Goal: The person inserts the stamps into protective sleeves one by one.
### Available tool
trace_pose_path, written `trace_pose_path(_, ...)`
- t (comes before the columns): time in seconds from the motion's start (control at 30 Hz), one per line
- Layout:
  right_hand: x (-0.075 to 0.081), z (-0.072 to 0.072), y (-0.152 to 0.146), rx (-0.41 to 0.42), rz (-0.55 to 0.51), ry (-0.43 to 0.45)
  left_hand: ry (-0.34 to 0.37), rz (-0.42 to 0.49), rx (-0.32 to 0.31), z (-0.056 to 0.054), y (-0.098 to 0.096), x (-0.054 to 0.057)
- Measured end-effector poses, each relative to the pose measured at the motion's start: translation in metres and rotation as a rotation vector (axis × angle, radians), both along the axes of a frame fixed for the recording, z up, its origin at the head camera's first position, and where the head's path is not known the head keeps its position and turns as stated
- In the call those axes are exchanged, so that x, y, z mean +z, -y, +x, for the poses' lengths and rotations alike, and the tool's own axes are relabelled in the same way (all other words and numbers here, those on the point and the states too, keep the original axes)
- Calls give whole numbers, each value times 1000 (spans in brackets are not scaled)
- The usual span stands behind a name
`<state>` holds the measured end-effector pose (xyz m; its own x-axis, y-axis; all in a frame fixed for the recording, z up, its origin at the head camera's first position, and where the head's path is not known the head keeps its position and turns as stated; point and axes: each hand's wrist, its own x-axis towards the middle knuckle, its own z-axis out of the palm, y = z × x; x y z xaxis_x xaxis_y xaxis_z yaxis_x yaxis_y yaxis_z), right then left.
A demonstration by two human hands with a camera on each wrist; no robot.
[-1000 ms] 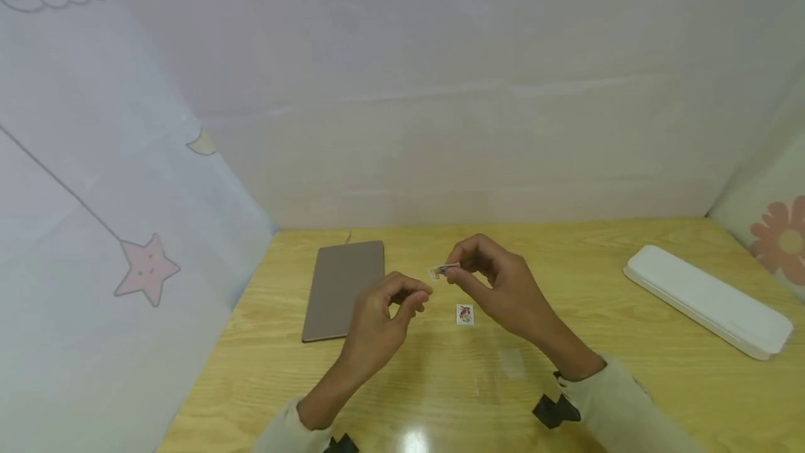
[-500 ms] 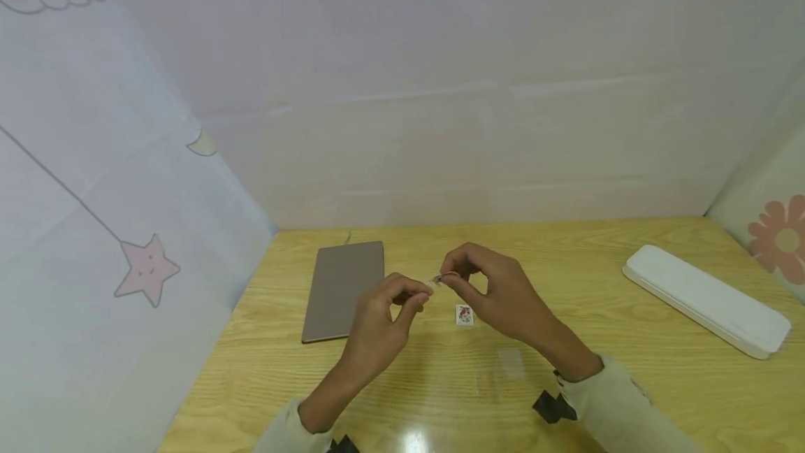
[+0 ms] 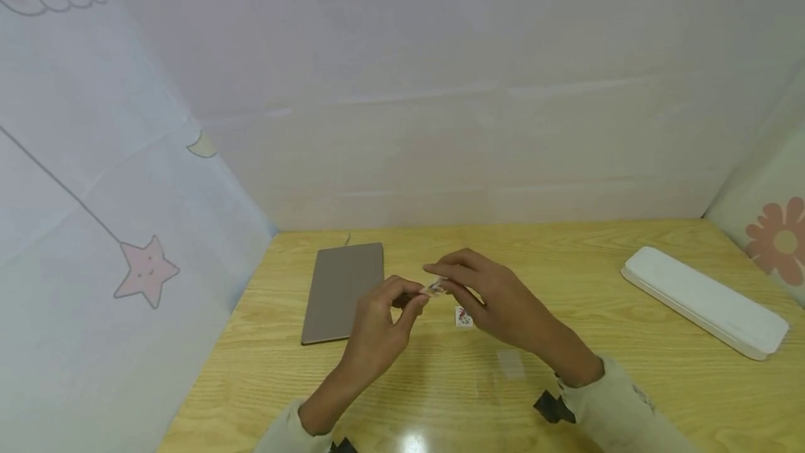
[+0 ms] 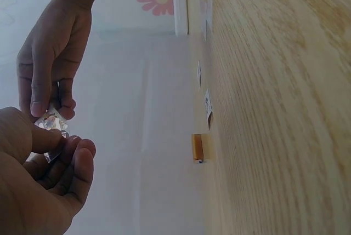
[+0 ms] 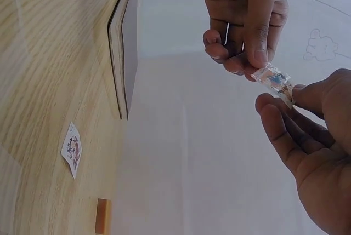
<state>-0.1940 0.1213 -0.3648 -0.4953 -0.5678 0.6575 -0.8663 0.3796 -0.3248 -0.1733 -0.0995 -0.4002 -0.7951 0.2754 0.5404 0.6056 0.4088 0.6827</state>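
Note:
Above the table, my left hand (image 3: 380, 317) pinches one end of a small clear packet (image 5: 272, 81) with a coloured print, thumb against fingers. The other end of the packet lies between the thumb and fingers of my right hand (image 3: 503, 299), whose forefinger reaches out above it in the head view. The packet's plastic glints in the left wrist view. Below the hands a small white printed card (image 3: 463, 317) lies on the wooden table, partly covered by the right hand in the head view. A small orange-brown block (image 4: 197, 147) also rests on the table.
A grey notebook (image 3: 342, 292) lies left of the hands, its page edges showing in the right wrist view. A long white case (image 3: 704, 303) sits at the right. Thin clear film (image 3: 511, 363) lies near the right forearm. A pale printed cloth (image 3: 402, 124) hangs behind.
The right hand has moved left and slightly down, bringing the packet to the left hand, which now pinches it. The right forefinger has stretched out. The left hand has barely moved.

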Motion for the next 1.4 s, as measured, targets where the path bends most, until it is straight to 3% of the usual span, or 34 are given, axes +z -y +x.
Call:
trace_pose_path(0.1, -1, 1, -1, -28, -1, 4, 24, 20, 0, 0, 0, 0)
trace_pose_path(0.3, -3, 1, 1, -96, -113, 31, 73, 70, -1, 0, 1, 0)
trace_pose_path(0.63, -11, 4, 9, -61, -97, 56, 115, 83, -7, 1, 1, -3)
trace_pose_path(1.0, -19, -5, 6, -25, -111, 201, 191, 47, -3, -2, 5, -5)
trace_pose_path(1.1, -18, -10, -2, -61, -76, 215, 255, -47, 0, -6, 9, -8)
trace_pose_path(1.2, -16, -18, -15, -101, -43, 211, 329, -211, -11, -11, 13, -14)
trace_pose_path(1.3, -16, -26, -28, -121, -18, 243, 390, -352, -15, -14, 17, -26)
trace_pose_path(1.4, -24, -35, -41, -123, 16, 300, 432, -420, -22, -16, 21, -38)
